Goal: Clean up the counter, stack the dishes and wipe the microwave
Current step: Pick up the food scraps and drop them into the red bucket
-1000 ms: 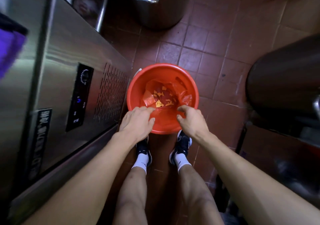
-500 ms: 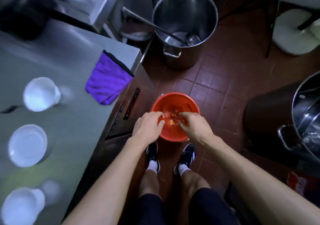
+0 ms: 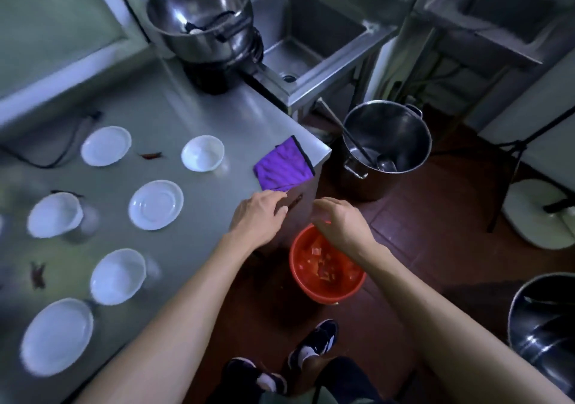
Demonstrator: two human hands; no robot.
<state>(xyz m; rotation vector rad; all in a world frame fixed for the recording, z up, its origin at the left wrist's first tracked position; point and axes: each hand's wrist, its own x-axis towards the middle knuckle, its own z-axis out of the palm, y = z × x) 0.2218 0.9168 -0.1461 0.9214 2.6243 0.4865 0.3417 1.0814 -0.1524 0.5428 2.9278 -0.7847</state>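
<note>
Stainless steel table (image 3: 193,117) carries white dishes and a purple cloth (image 3: 283,169); no writing legible; both hands' fingers relaxed, grasping nothing.

One camera sits on the person's head, looking down and forward at the counter (image 3: 193,117), the red bucket (image 3: 298,267) and the floor, quite near.

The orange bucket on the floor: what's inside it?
The orange bucket holds reddish and yellow-orange scraps lying in a loose heap at the bottom. The picture is too blurred to say what they are. The right hand and wrist cover the far rim and hide part of the inside.
</note>
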